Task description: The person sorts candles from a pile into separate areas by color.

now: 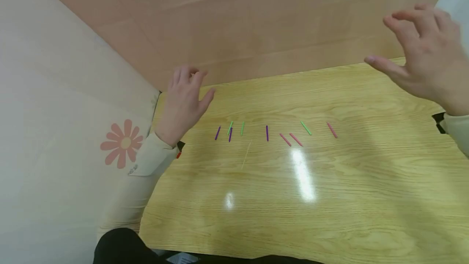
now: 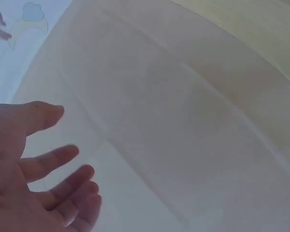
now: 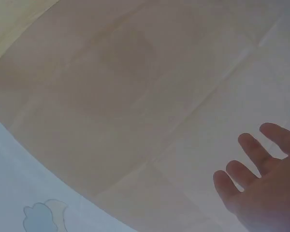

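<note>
My left hand (image 1: pixel 183 103) is raised over the table's far left part, fingers loosely bent and thumb apart, with nothing in it. Up at the right, my right hand (image 1: pixel 426 52) hovers with spread, slightly bent fingers and also holds nothing. Between them short sticks lie loose on the table. Nearest the left hand are a purple stick (image 1: pixel 218 133) and a second purple stick (image 1: pixel 230 135) overlapping a green stick (image 1: pixel 231 125). Another green stick (image 1: pixel 242 128) and a third purple stick (image 1: pixel 267 133) follow. Toward the right lie pink sticks (image 1: pixel 296 139) and one more green stick (image 1: pixel 305 128).
A thin pale line or stick (image 1: pixel 246 155) shows on the wood-grain table (image 1: pixel 256 223). A tan sheet (image 1: pixel 256 27) stands along the far edge. The white left wall (image 1: pixel 66 113) bears a printed pink flower (image 1: pixel 125 144).
</note>
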`<action>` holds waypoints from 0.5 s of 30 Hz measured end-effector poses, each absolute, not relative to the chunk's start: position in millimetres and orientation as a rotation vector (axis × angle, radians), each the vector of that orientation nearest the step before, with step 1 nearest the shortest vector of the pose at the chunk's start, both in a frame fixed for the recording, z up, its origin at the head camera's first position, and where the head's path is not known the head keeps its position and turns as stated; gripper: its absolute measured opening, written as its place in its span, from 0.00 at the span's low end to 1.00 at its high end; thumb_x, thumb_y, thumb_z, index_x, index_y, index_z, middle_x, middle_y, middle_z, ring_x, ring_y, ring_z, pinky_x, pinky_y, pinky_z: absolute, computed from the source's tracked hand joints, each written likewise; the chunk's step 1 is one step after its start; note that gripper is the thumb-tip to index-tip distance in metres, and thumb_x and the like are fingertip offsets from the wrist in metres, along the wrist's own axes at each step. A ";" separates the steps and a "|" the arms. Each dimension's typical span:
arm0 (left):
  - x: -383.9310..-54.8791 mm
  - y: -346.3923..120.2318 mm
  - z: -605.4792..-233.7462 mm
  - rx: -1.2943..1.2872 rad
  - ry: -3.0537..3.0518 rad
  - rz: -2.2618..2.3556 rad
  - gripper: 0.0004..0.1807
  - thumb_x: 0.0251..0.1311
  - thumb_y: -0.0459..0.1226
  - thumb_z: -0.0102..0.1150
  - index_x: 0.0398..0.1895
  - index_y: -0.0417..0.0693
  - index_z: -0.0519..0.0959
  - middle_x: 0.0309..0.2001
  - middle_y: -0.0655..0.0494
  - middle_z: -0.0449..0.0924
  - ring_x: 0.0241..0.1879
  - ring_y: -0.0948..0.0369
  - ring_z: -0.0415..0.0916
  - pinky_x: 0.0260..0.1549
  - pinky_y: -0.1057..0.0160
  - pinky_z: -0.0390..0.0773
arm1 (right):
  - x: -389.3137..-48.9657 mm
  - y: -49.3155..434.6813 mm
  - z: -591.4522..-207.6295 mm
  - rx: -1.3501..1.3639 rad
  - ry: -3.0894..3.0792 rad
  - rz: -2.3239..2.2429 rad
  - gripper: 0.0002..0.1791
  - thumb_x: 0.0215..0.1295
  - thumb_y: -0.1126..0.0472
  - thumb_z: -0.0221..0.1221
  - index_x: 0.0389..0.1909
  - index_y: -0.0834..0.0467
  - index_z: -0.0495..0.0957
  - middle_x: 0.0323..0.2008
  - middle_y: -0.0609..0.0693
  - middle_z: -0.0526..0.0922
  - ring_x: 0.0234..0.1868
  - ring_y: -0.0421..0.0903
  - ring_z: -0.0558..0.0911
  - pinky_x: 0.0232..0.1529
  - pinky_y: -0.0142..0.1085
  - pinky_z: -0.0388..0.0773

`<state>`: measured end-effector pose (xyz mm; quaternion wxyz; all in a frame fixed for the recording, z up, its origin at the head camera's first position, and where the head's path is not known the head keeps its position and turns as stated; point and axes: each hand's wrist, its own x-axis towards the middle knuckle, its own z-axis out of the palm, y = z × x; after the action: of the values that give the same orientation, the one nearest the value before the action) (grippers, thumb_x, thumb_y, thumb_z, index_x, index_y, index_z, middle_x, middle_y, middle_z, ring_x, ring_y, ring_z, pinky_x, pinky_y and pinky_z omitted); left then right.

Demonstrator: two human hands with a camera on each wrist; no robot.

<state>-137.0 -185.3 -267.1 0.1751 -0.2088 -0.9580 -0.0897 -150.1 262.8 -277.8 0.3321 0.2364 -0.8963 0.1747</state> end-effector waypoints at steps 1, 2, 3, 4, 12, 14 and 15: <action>-137.6 -186.7 -270.6 -0.598 -2.685 -0.297 0.21 0.64 0.43 0.58 0.55 0.40 0.75 0.49 0.41 0.71 0.50 0.44 0.65 0.49 0.49 0.67 | -150.7 261.7 -280.5 0.630 -2.308 0.480 0.53 0.62 0.23 0.39 0.58 0.71 0.69 0.56 0.72 0.70 0.62 0.73 0.63 0.62 0.63 0.55; -138.2 -188.3 -274.9 -0.598 -2.657 -0.340 0.18 0.64 0.40 0.59 0.51 0.38 0.77 0.46 0.42 0.72 0.48 0.45 0.66 0.47 0.50 0.68 | -151.1 260.8 -283.0 0.640 -2.284 0.506 0.51 0.63 0.25 0.41 0.56 0.73 0.70 0.55 0.74 0.70 0.58 0.74 0.64 0.63 0.59 0.55; -138.7 -190.0 -279.5 -0.595 -2.635 -0.385 0.15 0.63 0.39 0.59 0.48 0.37 0.79 0.44 0.42 0.73 0.46 0.45 0.66 0.46 0.50 0.68 | -151.0 259.8 -285.5 0.642 -2.275 0.533 0.50 0.64 0.26 0.42 0.55 0.74 0.70 0.53 0.75 0.70 0.55 0.74 0.64 0.63 0.55 0.53; -139.4 -191.8 -284.9 -0.585 -2.620 -0.432 0.14 0.63 0.38 0.59 0.46 0.36 0.79 0.42 0.41 0.74 0.45 0.46 0.67 0.45 0.51 0.69 | -150.5 258.7 -288.1 0.630 -2.270 0.576 0.49 0.64 0.27 0.43 0.53 0.74 0.71 0.52 0.75 0.70 0.52 0.74 0.64 0.63 0.50 0.51; -145.7 -203.6 -344.7 -0.309 -2.664 -0.855 0.11 0.64 0.37 0.56 0.42 0.37 0.82 0.39 0.43 0.80 0.34 0.51 0.74 0.34 0.57 0.74 | -146.3 246.8 -321.2 0.363 -2.229 0.916 0.30 0.64 0.47 0.55 0.46 0.74 0.74 0.43 0.25 0.67 0.49 0.28 0.61 0.52 0.30 0.52; -146.2 -205.5 -360.3 -0.226 -2.682 -0.931 0.12 0.65 0.37 0.56 0.42 0.37 0.82 0.39 0.44 0.80 0.34 0.52 0.75 0.33 0.59 0.75 | -145.2 241.6 -333.8 0.276 -2.204 1.002 0.22 0.62 0.56 0.56 0.44 0.73 0.76 0.42 0.20 0.63 0.47 0.22 0.59 0.47 0.25 0.55; -146.5 -206.2 -368.0 -0.188 -2.690 -0.966 0.12 0.65 0.37 0.56 0.43 0.37 0.82 0.39 0.44 0.80 0.34 0.52 0.75 0.33 0.60 0.75 | -144.1 238.7 -340.3 0.240 -2.198 1.042 0.19 0.62 0.59 0.56 0.44 0.73 0.76 0.41 0.20 0.64 0.45 0.21 0.62 0.44 0.23 0.57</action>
<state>-146.5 -206.2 -368.0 0.1383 -0.0649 -0.9301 -0.3341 -144.1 238.7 -340.3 0.3415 0.0921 -0.8453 0.4005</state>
